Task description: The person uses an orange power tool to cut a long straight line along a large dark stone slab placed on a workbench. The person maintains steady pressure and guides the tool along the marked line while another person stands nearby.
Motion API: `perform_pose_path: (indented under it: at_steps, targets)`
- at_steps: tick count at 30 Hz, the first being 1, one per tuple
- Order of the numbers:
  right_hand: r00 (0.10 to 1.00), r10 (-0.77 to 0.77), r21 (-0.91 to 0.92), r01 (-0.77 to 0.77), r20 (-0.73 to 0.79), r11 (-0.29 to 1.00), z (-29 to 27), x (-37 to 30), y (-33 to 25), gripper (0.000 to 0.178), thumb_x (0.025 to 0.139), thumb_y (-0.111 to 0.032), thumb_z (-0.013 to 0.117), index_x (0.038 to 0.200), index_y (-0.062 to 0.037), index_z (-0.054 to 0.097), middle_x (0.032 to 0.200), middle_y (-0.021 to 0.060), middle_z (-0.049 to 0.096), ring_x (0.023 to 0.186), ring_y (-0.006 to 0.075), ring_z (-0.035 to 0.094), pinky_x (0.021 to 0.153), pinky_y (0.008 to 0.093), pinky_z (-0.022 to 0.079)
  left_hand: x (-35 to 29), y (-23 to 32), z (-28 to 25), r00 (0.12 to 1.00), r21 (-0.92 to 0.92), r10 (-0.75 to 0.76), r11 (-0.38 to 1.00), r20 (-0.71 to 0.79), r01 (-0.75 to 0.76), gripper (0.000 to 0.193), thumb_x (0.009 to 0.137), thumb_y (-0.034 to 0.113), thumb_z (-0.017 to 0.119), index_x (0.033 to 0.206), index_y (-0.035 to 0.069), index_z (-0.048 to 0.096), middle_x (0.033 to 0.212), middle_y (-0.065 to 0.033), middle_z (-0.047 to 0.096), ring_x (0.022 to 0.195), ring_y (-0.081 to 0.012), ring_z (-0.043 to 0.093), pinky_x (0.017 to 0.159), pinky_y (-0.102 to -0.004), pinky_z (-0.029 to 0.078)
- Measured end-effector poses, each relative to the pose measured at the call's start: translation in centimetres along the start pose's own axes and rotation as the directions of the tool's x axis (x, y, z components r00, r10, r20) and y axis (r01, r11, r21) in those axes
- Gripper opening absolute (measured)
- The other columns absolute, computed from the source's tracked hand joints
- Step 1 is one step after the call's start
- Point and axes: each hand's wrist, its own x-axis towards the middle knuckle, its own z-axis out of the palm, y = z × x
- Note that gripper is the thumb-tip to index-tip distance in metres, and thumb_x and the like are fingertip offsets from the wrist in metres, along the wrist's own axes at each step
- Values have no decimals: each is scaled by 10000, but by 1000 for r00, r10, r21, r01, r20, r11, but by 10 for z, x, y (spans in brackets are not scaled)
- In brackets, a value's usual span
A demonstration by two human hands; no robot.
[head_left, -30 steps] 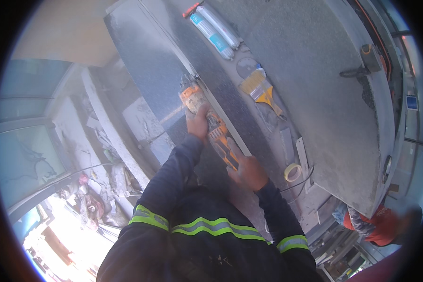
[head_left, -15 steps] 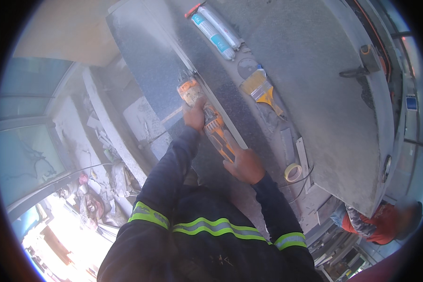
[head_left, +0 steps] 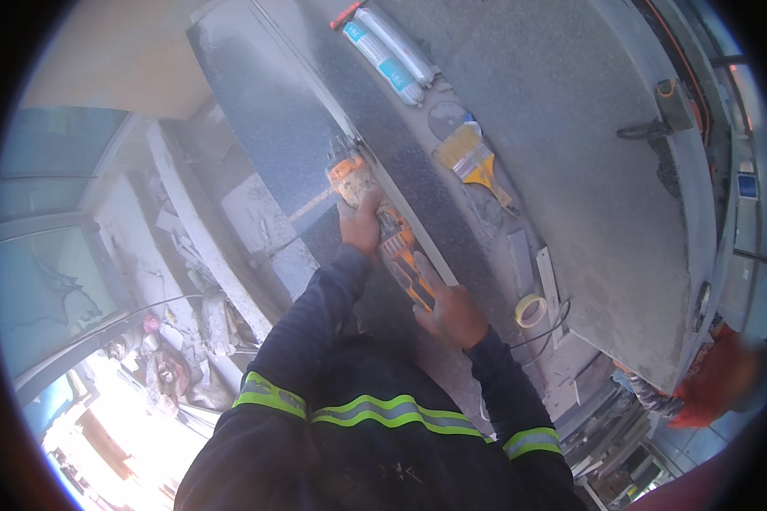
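Both my hands grip a dusty orange angle grinder. My left hand wraps round its body just behind the head, and my right hand closes on the rear handle. The grinder's head lies against a long, pale straight strip that runs along a dark stone slab. Pale dust hangs over the slab's far end. The disc itself cannot be made out.
Right of the strip lie two sealant tubes, a wide paintbrush, a thin disc and a tape roll. A large grey slab fills the right side. Another person in red is at the lower right. Rubble lies at left.
The grinder and both my hands have slid slightly toward me and to the right along the strip. The person in red has shifted a little.
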Motion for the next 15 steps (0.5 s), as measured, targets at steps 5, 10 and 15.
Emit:
perform_pose_path:
  at_steps: [5,10,15]
  targets:
    - [1000,1,15,-2,6,1000,3,14,0,963,861,-234,752,1698,-198,278,948,301,734,862,506,722,813,588,583,14,10,0,999,7,44,999,26,-44,675,973,272,734,1493,-22,418,1311,-174,637,1117,-279,689,936,-411,587]
    - [1000,-15,-3,15,-3,1000,4,30,-5,972,863,-236,748,1705,-203,264,938,301,734,858,501,724,810,581,582,25,18,1,999,27,12,1000,-52,-11,643,970,238,725,1482,-27,439,1266,-167,660,1078,-278,706,915,-408,595]
    - [996,64,-22,-63,63,998,-2,15,-15,978,857,-237,758,1704,-193,270,970,301,741,897,488,734,839,568,586,14,15,-3,1000,-8,-17,1000,-21,16,617,967,245,728,1450,-31,460,1245,-171,662,1062,-270,708,896,-407,600]
